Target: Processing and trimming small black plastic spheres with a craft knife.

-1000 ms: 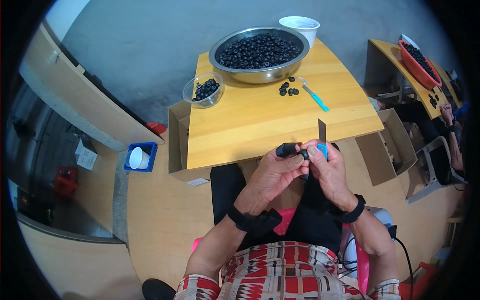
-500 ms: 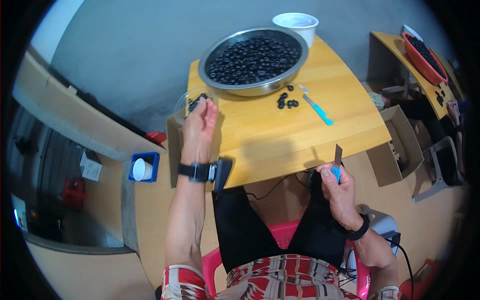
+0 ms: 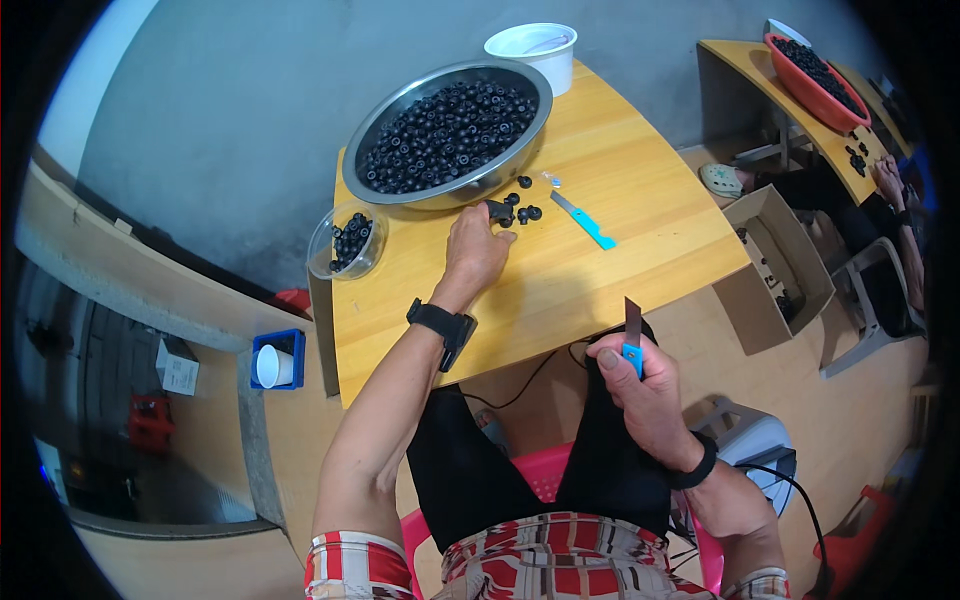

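Observation:
My left hand [image 3: 478,252] reaches over the table, its fingers bent around a black part at the edge of a small pile of round black parts [image 3: 530,213]. These look like small rubber or plastic pieces. Beyond it stands a wide steel bowl [image 3: 546,112] filled with similar parts, and to its left a clear plastic tub [image 3: 376,250] holds several. In front of the table edge, my right hand [image 3: 655,395] grips a small knife [image 3: 632,340] with a blue handle, blade pointing up. A second knife [image 3: 590,228] with a turquoise handle lies on the tabletop.
A white bucket [image 3: 552,68] stands behind the steel bowl on the wooden table [image 3: 640,160]. On the right are an open cardboard box [image 3: 750,315] and another table with a red basin [image 3: 820,88], where another person's hand [image 3: 890,180] shows. A blue tray [image 3: 297,345] holds a white cup.
My left hand has moved right from the clear tub to the small pile of black parts. My right hand still holds the knife. The whole view has shifted slightly.

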{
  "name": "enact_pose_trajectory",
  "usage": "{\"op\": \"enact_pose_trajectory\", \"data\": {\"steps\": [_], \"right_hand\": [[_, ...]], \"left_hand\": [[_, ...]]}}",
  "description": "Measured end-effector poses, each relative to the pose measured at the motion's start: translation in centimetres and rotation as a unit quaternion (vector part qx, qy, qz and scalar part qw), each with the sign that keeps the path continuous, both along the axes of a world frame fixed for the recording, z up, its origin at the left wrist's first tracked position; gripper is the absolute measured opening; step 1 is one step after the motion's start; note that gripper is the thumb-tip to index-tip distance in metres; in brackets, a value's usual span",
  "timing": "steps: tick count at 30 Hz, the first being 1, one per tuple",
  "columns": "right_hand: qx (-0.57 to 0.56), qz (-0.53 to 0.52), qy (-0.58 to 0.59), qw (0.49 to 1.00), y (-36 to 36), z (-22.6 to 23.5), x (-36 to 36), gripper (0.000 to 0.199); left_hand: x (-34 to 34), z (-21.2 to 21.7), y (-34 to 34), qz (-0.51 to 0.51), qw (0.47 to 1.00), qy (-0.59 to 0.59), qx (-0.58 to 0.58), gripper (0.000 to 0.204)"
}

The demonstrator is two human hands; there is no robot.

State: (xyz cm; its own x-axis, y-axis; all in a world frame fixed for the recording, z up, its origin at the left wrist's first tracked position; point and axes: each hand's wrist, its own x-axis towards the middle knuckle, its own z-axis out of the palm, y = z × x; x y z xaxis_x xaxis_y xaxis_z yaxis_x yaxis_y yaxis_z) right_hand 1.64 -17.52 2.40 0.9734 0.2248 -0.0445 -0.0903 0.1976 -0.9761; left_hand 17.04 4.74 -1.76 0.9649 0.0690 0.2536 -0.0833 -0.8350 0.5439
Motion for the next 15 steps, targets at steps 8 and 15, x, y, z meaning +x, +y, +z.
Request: {"op": "enact_pose_trajectory", "data": {"steps": [8, 15], "right_hand": [[0.005, 0.01, 0.012, 1.0, 0.1, 0.0, 0.0, 0.017], [-0.041, -0.008, 0.022, 0.999, 0.3, -0.6, 0.0, 0.019]], "left_hand": [[-0.7, 3.2, -1.6, 0.038, 0.99, 0.134, 0.007, 0.027], [-4.3, 3.6, -0.6, 0.035, 0.954, 0.208, -0.212, 0.02]]}}
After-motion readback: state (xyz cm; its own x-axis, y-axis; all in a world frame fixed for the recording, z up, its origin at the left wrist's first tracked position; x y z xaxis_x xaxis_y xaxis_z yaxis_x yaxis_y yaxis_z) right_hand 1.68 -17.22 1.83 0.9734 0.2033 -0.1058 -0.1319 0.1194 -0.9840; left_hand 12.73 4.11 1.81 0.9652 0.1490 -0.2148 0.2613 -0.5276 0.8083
